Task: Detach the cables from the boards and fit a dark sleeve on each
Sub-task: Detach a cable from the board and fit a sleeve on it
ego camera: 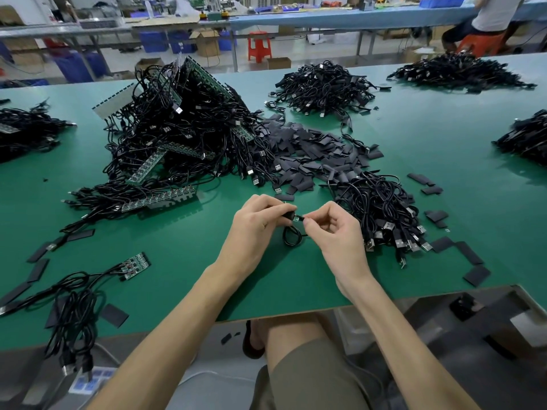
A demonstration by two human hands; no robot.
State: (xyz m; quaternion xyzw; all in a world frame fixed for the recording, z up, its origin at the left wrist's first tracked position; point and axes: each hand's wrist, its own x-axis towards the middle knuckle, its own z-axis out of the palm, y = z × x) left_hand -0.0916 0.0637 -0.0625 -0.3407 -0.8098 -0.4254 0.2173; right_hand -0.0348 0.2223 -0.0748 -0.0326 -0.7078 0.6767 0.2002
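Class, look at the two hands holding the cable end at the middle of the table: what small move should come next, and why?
Probably push the dark sleeve in the left hand further along over the cable end pinched by the right hand. The two meet between the fingertips, and the cable loops free below, off any board.

On the table [444, 137], boards [183, 119] lie left, sleeves [310, 149] centre, cables [381, 211] right.

Both bare forearms reach forward and angle inward, so the hands meet in front of the body. The left hand [257, 221] is curled, thumb and forefinger pinched in a tight grip. The right hand [334, 224] mirrors it, fingertips pinched, remaining fingers folded.
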